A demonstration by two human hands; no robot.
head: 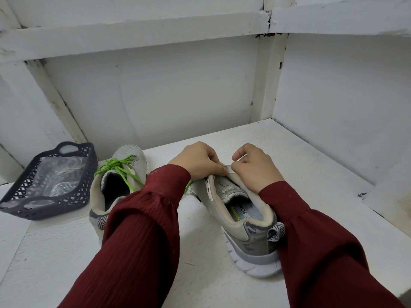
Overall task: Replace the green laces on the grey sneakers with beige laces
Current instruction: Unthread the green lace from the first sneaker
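1. Left hand (198,161) and right hand (255,168) meet fingertip to fingertip, both pinching a pale lace end (228,168), beige by my guess.
2. Directly beneath lies the right grey sneaker (249,232), heel toward the person and toe pointing away. Both hands are equally near.
3. Further left, the other sneaker (126,152) wears its tied green lace (115,164).
4. A dark basket (73,145) sits beyond.

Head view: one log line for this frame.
hands: left hand, right hand pinch beige lace | at: right sneaker | left sneaker: green lace in
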